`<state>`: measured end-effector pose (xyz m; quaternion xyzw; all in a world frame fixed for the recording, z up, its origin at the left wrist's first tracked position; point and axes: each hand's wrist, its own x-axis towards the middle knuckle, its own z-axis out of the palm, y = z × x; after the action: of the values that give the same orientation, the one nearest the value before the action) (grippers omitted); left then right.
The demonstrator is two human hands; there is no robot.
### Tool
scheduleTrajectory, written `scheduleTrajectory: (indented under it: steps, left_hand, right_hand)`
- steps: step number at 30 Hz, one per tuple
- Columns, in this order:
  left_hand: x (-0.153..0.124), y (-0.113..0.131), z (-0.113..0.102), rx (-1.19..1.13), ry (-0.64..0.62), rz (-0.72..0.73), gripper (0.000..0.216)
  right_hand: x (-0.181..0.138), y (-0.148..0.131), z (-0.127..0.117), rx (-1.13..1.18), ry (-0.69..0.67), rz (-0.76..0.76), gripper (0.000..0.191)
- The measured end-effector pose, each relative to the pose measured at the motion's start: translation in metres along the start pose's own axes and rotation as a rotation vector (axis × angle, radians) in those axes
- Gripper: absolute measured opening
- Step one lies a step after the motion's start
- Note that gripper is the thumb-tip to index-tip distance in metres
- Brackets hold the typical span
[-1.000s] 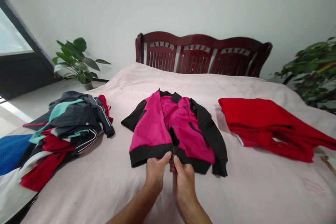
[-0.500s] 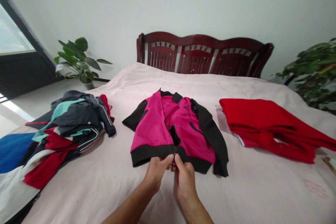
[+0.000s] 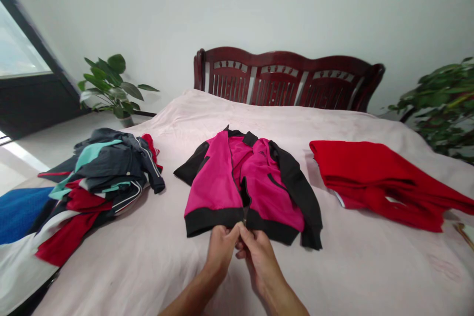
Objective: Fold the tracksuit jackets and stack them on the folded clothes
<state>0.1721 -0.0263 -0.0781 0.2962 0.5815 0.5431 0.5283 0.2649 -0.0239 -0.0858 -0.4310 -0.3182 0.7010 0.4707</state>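
Across the middle of the bed (image 3: 155, 237), a pink and black jacket (image 3: 215, 182) lies spread front up, its collar (image 3: 250, 138) pointing far, toward the wooden headboard (image 3: 277, 76), and its black hem (image 3: 207, 219) near, toward me. Its long axis runs near to far, almost straight away from me. The right sleeve (image 3: 299, 192) slants down beside the body with its cuff near; the left sleeve (image 3: 192, 163) juts out to the left. My left hand (image 3: 224, 242) is pinched narrow on the foot of the zip (image 3: 245, 212), and my right hand (image 3: 255, 247) is closed at the same spot.

Half a second ago my thumbs sat slightly apart; now their tips touch just below the hem, and the zip's metal end shows above them. The jacket has stayed in place. Well apart from it, a clothes pile (image 3: 111, 163) lies left and a red garment (image 3: 363, 173) right.
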Motion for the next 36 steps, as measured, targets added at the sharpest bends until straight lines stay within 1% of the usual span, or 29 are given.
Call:
scheduleTrajectory:
  steps: [3,5,6,7,10,12,14,17,20,22,24,26,30,34,36]
  left_hand:
    - [-0.001,-0.002,-0.002,0.103,0.024,0.042,0.041]
    - [-0.001,-0.002,-0.004,0.188,0.043,0.055,0.043]
    - [-0.001,-0.002,-0.005,0.225,0.046,0.060,0.044]
    - [0.000,-0.003,-0.005,0.252,0.045,0.068,0.044]
    - [0.000,-0.006,-0.007,0.315,0.044,0.104,0.044]
    - [-0.001,-0.009,-0.007,0.362,0.063,0.117,0.045]
    - [-0.002,-0.011,-0.008,0.383,0.073,0.118,0.045]
    - [-0.002,-0.011,-0.009,0.341,0.024,0.104,0.044]
    - [-0.003,-0.009,-0.009,0.275,-0.018,0.064,0.044]
    - [-0.003,-0.008,-0.010,0.243,-0.006,0.027,0.044]
    - [-0.004,-0.008,-0.010,0.225,0.003,0.004,0.043]
    - [-0.005,-0.007,-0.011,0.209,0.005,-0.005,0.042]
    - [-0.005,-0.003,-0.012,0.138,0.014,-0.012,0.042]
    - [-0.002,0.005,-0.013,0.049,-0.044,-0.057,0.044]
    - [-0.002,0.006,-0.014,0.026,-0.062,-0.072,0.046]
  right_hand:
    - [-0.006,-0.005,-0.008,-0.104,-0.064,0.060,0.043]
    - [-0.007,-0.008,-0.014,-0.272,-0.061,0.051,0.041]
    - [-0.007,-0.010,-0.017,-0.405,-0.050,0.006,0.040]
    - [-0.008,-0.012,-0.019,-0.565,-0.030,-0.074,0.038]
    - [-0.016,-0.022,-0.020,-1.073,0.043,-0.427,0.028]
    - [-0.020,-0.031,-0.018,-1.313,0.065,-0.618,0.024]
    - [-0.020,-0.042,-0.014,-1.489,0.050,-0.721,0.024]
    - [-0.009,-0.058,-0.011,-1.668,-0.006,-0.790,0.023]
    - [0.008,-0.068,-0.013,-1.707,-0.144,-0.832,0.025]
    - [0.017,-0.070,-0.014,-1.679,-0.255,-0.843,0.027]
    - [0.022,-0.069,-0.014,-1.635,-0.308,-0.837,0.029]
    - [0.025,-0.066,-0.011,-1.579,-0.286,-0.809,0.031]
    - [0.035,-0.060,-0.003,-1.415,-0.200,-0.715,0.032]
    - [0.042,-0.057,0.003,-1.261,-0.082,-0.637,0.033]
    - [0.042,-0.057,0.004,-1.169,-0.049,-0.611,0.033]
